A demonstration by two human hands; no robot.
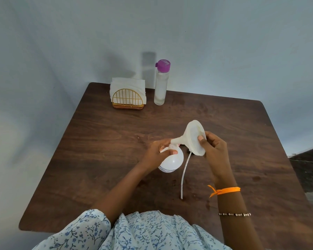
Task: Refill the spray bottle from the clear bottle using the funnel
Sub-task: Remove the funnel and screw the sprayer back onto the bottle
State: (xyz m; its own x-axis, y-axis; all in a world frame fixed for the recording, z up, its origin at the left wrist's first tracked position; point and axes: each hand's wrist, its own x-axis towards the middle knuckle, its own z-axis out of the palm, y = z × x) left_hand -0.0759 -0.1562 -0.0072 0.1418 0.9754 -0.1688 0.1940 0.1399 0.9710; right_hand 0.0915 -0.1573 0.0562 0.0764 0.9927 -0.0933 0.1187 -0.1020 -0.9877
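A white spray bottle [172,160] stands without its spray head near the middle of the brown table [101,141]. My left hand [156,151] grips its neck. My right hand [213,147] pinches the rim of a white funnel [193,137], which is tilted on its side with its spout pointing left at the bottle's mouth. The spray head's dip tube [183,175] lies on the table between my arms; the head itself is mostly hidden behind the funnel. A clear bottle [161,87] with a purple cap stands upright at the table's far edge.
A gold wire napkin holder [127,98] with white napkins stands left of the clear bottle, against the pale wall. The table's right edge runs by a dark surface at the right.
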